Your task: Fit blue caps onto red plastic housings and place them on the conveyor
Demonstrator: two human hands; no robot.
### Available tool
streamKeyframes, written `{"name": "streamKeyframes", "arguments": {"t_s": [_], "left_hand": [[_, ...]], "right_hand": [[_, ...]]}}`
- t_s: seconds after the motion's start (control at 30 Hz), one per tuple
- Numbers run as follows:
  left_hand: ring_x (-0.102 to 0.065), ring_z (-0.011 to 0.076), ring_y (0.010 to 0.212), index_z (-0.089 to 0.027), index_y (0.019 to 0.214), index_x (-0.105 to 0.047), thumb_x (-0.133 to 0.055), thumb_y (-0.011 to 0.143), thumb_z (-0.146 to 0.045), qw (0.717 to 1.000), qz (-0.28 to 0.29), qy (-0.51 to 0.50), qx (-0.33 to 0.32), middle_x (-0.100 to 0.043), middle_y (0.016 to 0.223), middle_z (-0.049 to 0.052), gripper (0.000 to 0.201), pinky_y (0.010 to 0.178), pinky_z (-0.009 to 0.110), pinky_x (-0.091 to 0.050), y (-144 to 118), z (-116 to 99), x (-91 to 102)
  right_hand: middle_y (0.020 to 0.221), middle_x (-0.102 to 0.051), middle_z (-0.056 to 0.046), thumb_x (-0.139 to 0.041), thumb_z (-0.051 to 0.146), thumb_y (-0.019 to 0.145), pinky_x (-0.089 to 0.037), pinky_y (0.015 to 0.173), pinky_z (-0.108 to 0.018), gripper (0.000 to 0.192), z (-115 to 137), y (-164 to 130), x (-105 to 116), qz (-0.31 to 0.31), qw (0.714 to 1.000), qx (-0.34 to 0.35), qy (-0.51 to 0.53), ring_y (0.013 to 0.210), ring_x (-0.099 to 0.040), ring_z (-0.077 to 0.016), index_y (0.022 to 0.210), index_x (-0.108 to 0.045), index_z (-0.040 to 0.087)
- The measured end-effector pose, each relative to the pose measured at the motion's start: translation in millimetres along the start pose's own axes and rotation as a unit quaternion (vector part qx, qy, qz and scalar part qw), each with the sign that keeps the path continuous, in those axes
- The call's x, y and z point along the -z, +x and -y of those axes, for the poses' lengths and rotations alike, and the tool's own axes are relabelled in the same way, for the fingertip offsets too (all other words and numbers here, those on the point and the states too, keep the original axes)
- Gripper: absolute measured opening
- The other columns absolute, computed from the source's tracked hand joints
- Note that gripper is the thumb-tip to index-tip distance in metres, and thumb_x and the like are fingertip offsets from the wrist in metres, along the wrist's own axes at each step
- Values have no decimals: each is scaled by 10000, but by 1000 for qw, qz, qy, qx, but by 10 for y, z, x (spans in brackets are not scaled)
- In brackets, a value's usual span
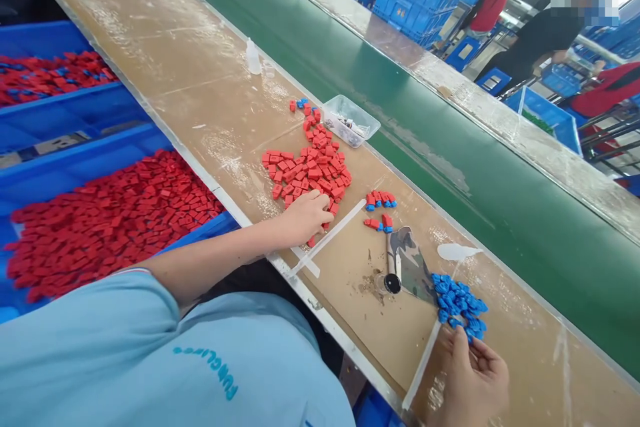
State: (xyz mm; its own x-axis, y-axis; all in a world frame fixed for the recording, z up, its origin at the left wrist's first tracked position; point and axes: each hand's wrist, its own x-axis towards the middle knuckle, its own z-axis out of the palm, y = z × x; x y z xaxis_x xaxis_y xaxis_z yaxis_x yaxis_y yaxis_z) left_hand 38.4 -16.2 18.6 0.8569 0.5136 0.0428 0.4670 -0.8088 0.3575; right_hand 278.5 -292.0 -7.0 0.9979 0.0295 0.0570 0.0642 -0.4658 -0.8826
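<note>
My left hand (311, 217) rests at the near edge of a pile of small red plastic blocks (315, 170), its fingers curled down among them. Whatever is between those fingertips is hidden. At the lower right my right hand (473, 370) pinches a small blue plastic piece (469, 335) between thumb and fingers, at the near edge of a heap of blue pieces (457, 297). Between the hands lie a camouflage-patterned cloth (413, 263) and a small round pot with a black top (392, 283). Two short rows of joined red-and-blue pieces (381, 200) sit beyond them.
A clear plastic tray (351, 121) and a white squeeze bottle (253, 57) stand along the table's far side. Beyond runs a green conveyor belt (400, 107). Blue crates (117, 197) of red pieces are at my left. Other people (540, 43) work across the belt.
</note>
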Motion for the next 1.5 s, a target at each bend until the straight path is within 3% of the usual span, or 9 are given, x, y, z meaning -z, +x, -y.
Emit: {"name": "streamKeyframes", "arguments": {"t_s": [0.13,0.23,0.33,0.43,0.53,0.83,1.0,1.2,1.5], "left_hand": [[-541,188,868,-150,843,-621,-658,806,-184,959,-41,-281,-15,-602,883,56,63,799,332,-440,-39,-25,10],[-607,144,825,-144,905,-557,-676,801,-223,826,9,-564,5,-635,880,40,176,782,302,-484,-94,-172,-124],[-644,145,884,-149,880,-513,-767,728,-258,688,68,-722,27,-644,926,45,316,844,321,-492,-149,-335,-319],[-651,140,883,-150,945,-536,-781,726,-249,629,134,-766,23,-643,908,40,343,861,327,-484,-184,-433,-450],[-630,135,907,-134,954,-571,-768,745,-229,626,167,-762,-7,-649,935,62,303,881,317,-462,-187,-463,-484],[-572,125,876,-133,935,-558,-731,776,-249,664,148,-732,-41,-616,938,62,263,866,318,-457,-168,-489,-480],[-579,113,824,-158,1095,-534,-633,848,-269,687,177,-704,-30,-579,903,22,288,817,299,-481,-172,-537,-535],[-562,103,817,-152,988,-519,-666,794,-218,680,161,-715,-1,-546,851,-11,252,817,279,-471,-180,-683,-659],[-563,140,964,-155,1052,-495,-498,889,-189,744,123,-656,-35,-595,1018,66,167,852,290,-451,-222,-697,-671]], "right_hand": [[804,-680,-55,-782,481,629,-575,717,-381,423,-9,-148,26,46,996,52,57,729,-674,-226,904,-631,197],[839,-678,-64,-795,470,623,-566,748,-363,460,66,-272,2,79,993,75,45,753,-666,-208,952,-676,171],[836,-665,-62,-786,458,636,-559,740,-336,450,157,-398,-57,122,988,87,46,749,-653,-180,960,-682,164],[804,-664,-50,-776,429,654,-566,716,-331,395,202,-496,-117,171,977,102,81,733,-656,-169,930,-659,172],[845,-665,-60,-757,385,687,-574,733,-342,323,212,-556,-142,216,962,137,93,768,-665,-173,913,-660,176],[977,-653,-86,-650,330,808,-557,769,-337,294,279,-601,-154,260,939,224,35,850,-644,-167,1064,-654,186],[921,-691,-66,-610,356,839,-511,786,-357,225,386,-580,-172,233,929,282,-66,828,-634,-182,986,-668,195],[887,-705,-53,-578,335,878,-465,794,-343,192,483,-507,-212,210,876,410,-142,829,-629,-188,972,-694,214],[884,-721,-53,-543,344,910,-442,802,-347,212,501,-442,-274,212,835,475,-177,825,-624,-191,977,-701,218]]}}
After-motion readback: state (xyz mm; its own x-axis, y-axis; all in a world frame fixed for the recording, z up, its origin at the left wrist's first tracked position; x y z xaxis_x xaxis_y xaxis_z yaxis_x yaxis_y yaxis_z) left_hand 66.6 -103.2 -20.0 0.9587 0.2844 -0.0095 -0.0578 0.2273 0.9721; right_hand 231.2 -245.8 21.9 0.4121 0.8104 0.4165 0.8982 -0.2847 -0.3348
